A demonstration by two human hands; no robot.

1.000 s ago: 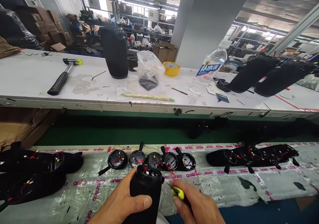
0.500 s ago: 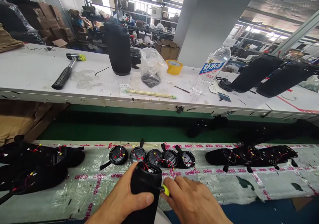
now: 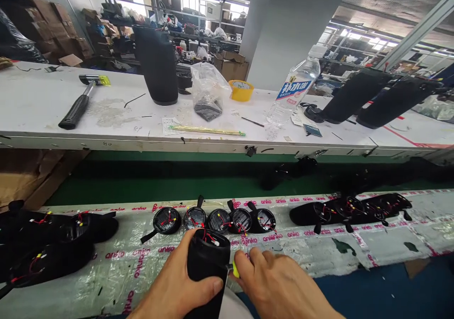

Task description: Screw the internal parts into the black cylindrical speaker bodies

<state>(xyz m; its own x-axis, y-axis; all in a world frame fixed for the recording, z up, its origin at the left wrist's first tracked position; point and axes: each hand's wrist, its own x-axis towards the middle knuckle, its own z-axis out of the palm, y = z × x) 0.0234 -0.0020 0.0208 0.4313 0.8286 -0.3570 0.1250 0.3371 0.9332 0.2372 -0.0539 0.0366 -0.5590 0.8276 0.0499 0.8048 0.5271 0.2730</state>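
A black, fabric-covered cylindrical speaker housing (image 3: 208, 258) stands nearly upright at the bottom centre, its open top showing red wires and a white connector. My left hand (image 3: 179, 281) is wrapped around its left side, thumb across the front. Closed around a small yellow-handled tool (image 3: 235, 269), my right hand (image 3: 275, 279) sits at the housing's right side. The tool's short dark tip touches the cover near the upper edge; the fingers hide most of the handle, so its exact kind does not show. Just beyond stand several round black units (image 3: 219, 220) with wires inside.
More black housings lie at left (image 3: 76, 255) and right (image 3: 354, 210) on the plastic-covered bench (image 3: 127, 250). Across a green gap, a white table (image 3: 117, 116) holds a hammer (image 3: 80, 104), a plastic bottle (image 3: 292, 92), yellow tape (image 3: 241, 91) and upright housings (image 3: 156, 68).
The camera view has shifted slightly, moving the background left and a little up. Both hands keep their hold, and the yellow tool stays at the housing's right side.
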